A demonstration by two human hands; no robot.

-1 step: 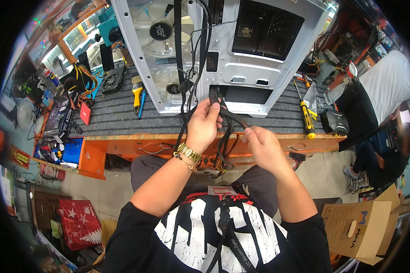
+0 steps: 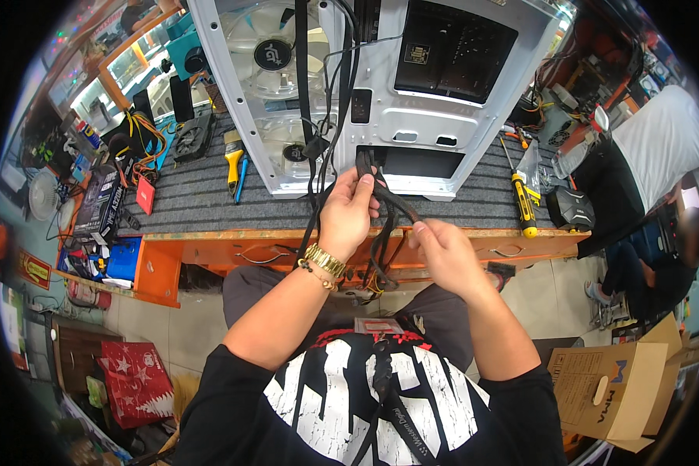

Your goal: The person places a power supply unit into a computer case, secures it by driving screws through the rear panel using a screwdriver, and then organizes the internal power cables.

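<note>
A white computer case (image 2: 435, 116) stands on the grey striped bench mat with its open side toward me. Black cables (image 2: 400, 203) come out through its lower opening. My left hand (image 2: 349, 206) is closed round the bundle close to that opening, thumb on top. To the right, my right hand (image 2: 445, 252) pinches the same bundle farther along, so a short stretch runs between the two. Other loose cables hang past the bench edge below my hands. Clear case fans (image 2: 272, 54) show at the case's left side, with thin black wires in front of them.
On the mat left of the case lie a yellow-handled brush (image 2: 233, 161) and a graphics card (image 2: 193, 137). At right are a yellow screwdriver (image 2: 524, 203) and a black box-shaped device (image 2: 571, 208). An open drawer (image 2: 157, 268) juts out at left. A cardboard box (image 2: 590, 388) stands at lower right.
My right hand has shifted very slightly, still pinching the cables. My left hand stays in place on the bundle.
</note>
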